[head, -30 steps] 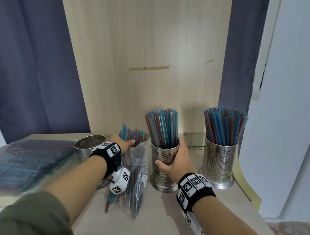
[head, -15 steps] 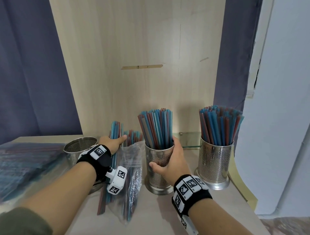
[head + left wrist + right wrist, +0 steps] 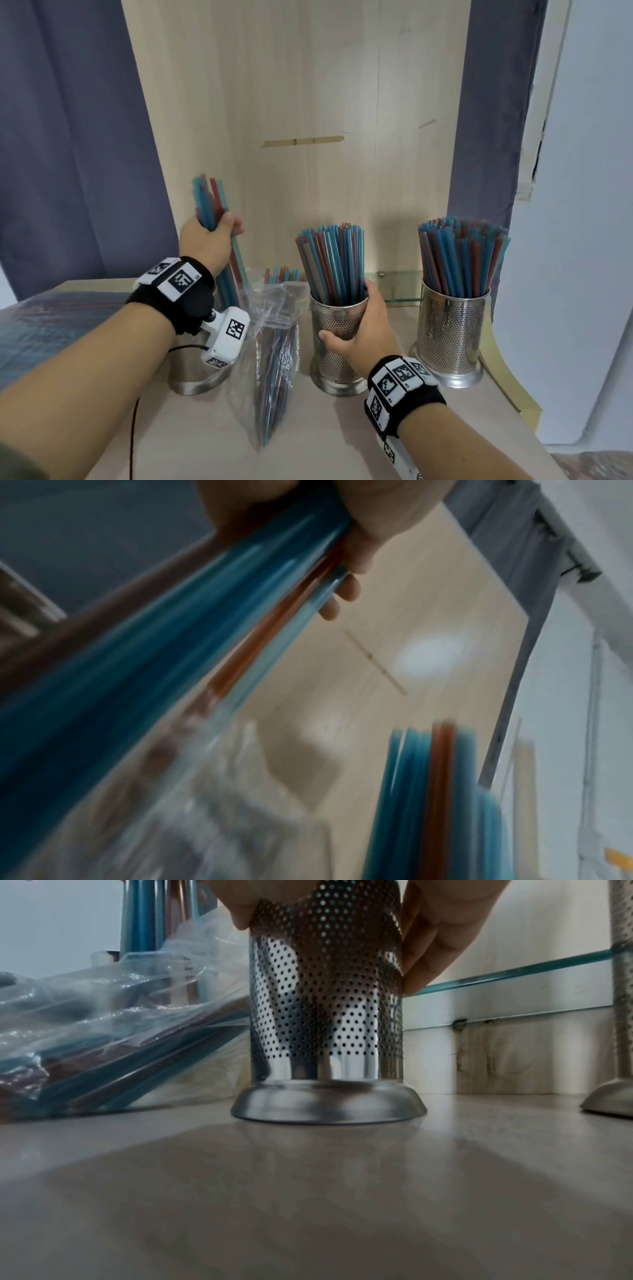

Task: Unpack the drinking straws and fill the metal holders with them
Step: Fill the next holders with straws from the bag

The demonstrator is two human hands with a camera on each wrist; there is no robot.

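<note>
Head view shows your left hand at ten o'clock, fingers wrapped round a bundle of straws lifted above the plastic bag. Your right hand grips the middle holder, which stands on the tabletop packed with straws. At three o'clock the right holder is also full. The left holder sits mostly hidden behind your left wrist.

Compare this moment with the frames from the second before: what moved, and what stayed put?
The left hand, which was reaching into the plastic bag, has lifted a bundle of straws up out of it. The right hand still grips the middle holder, standing as before. The right holder is unmoved.
</note>
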